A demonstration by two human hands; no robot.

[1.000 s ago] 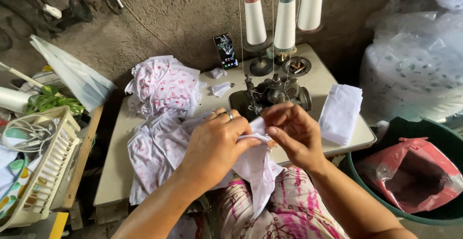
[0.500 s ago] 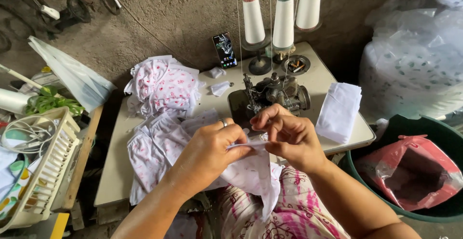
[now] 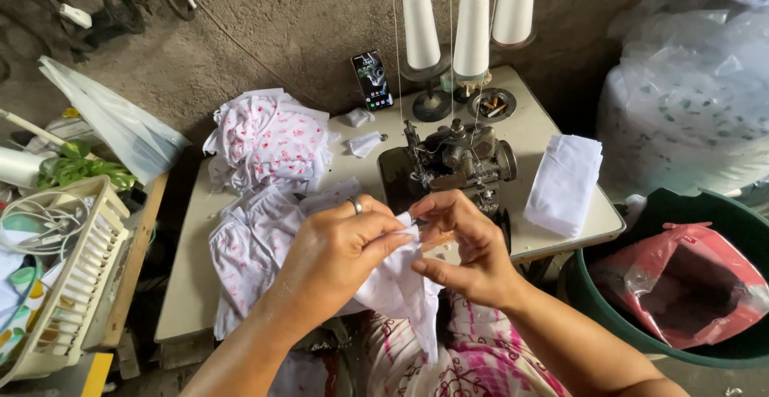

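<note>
A dark green tub (image 3: pixel 725 349) at the right holds a crumpled red plastic bag (image 3: pixel 681 281), and a cream slatted basket (image 3: pixel 76 285) at the left holds coiled white cables (image 3: pixel 36 221). Behind the tub sits a large clear plastic sack (image 3: pixel 689 100), bulging and glossy. On the pale table (image 3: pixel 188 285) lie soft heaps of white cloth printed in pink (image 3: pixel 268 137), a neat stack of plain white fabric (image 3: pixel 565 181), a dark metal sewing machine (image 3: pixel 456 161), three tall thread cones (image 3: pixel 469 24) and a phone (image 3: pixel 372 79) propped against the rough grey wall. In front of the machine, above the person's lap, the left hand (image 3: pixel 340 257), wearing a ring, and the right hand (image 3: pixel 465 253) pinch a small white fabric piece (image 3: pixel 396 285) between them, fingers of both closed together on its upper edge while the rest hangs limp.
</note>
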